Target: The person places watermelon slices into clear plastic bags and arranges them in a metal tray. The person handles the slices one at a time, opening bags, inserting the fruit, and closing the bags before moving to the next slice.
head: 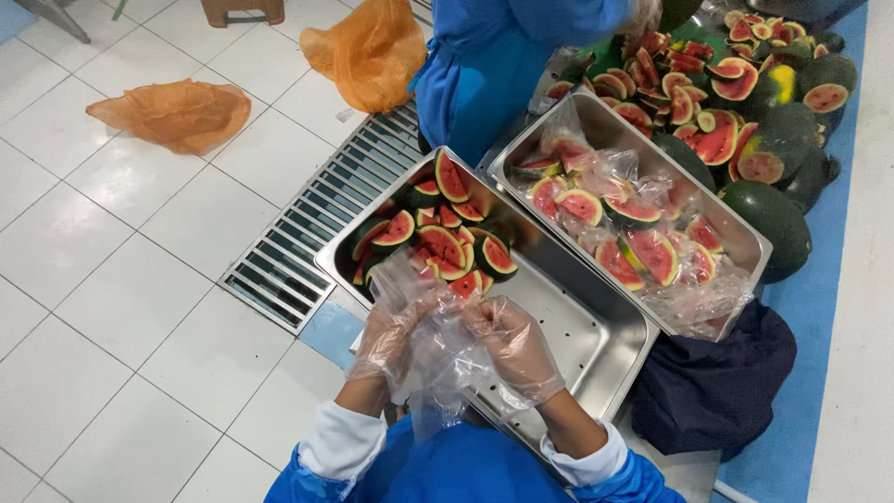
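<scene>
Both of my hands wear thin clear gloves and are together over the near end of a steel tray. My left hand and my right hand each grip a clear plastic bag that hangs crumpled between them. Several cut watermelon wedges with red flesh and dark green rind lie piled in the far end of that tray, just beyond my left hand. My sleeves are blue with white cuffs.
A second steel tray to the right holds bagged watermelon pieces. Whole dark melons and more cut wedges lie on a blue mat. A person in blue stands beyond. A floor drain grate and orange net bags lie left.
</scene>
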